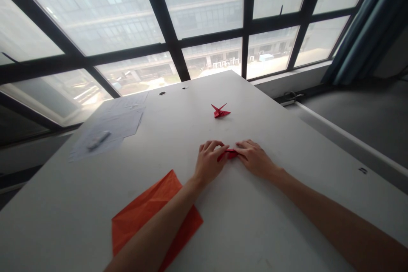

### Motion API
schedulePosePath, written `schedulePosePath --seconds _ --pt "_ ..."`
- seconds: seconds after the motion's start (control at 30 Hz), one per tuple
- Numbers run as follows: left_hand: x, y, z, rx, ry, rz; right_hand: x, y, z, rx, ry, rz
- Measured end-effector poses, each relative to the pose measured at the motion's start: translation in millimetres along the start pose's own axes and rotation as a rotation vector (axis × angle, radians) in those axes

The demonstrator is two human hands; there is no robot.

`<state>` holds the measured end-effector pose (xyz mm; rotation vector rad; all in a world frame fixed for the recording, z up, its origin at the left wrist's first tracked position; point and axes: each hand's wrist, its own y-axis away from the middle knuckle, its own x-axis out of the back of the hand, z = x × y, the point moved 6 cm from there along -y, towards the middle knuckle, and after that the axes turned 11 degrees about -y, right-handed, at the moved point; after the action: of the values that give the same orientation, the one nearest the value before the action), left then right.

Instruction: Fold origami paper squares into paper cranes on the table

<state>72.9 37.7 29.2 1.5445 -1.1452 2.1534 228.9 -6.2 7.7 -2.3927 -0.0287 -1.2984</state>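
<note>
Between my two hands, low over the white table (248,229), is a small folded piece of red paper (231,154). My left hand (211,159) pinches its left end with thumb and fingers. At the other end, the fingertips of my right hand (255,157) close on the paper. Part of the paper is hidden behind the fingers. Farther back on the table stands a red origami crane (220,111) with pointed tips. A creased orange paper sheet (149,204) lies partly under my left forearm.
White paper sheets (119,117) lie at the table's far left, with a blurred whitish item (98,139) on them. Two round holes (162,93) sit near the back edge. A small dark mark (362,170) is at the right edge. Windows and a blue curtain (360,29) stand beyond.
</note>
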Motion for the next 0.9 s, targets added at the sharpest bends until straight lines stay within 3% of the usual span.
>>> schedulePosePath --seconds 0.1,0.23,0.3,0.43,0.53,0.7,0.83,0.9 --pt "-12.3 1 6 -0.098 0.035 -0.118 2 -1 -2 -0.064 -0.046 0.031" --pt "-17.0 2 9 -0.154 0.071 -0.143 -2 -4 -3 -0.163 -0.091 0.060" --pt "-14.8 1 6 -0.084 0.054 -0.098 -6 -5 -2 -0.215 -0.107 0.064" --pt "-7.5 1 -13 0.222 0.006 0.065 -12 -4 2 -0.291 -0.152 0.073" --pt "-6.4 2 -22 0.308 0.068 0.153 -10 -4 6 -0.311 -0.228 0.158" --pt "-13.0 0 -27 0.413 0.471 0.183 -2 -6 17 -0.381 -0.712 0.361" --pt "-29.6 -3 -17 0.471 0.979 0.010 -4 -7 16 -0.393 -1.071 0.408" --pt "-31.4 -3 -11 0.456 1.107 -0.028 -7 -7 10 -0.373 -1.155 0.371"
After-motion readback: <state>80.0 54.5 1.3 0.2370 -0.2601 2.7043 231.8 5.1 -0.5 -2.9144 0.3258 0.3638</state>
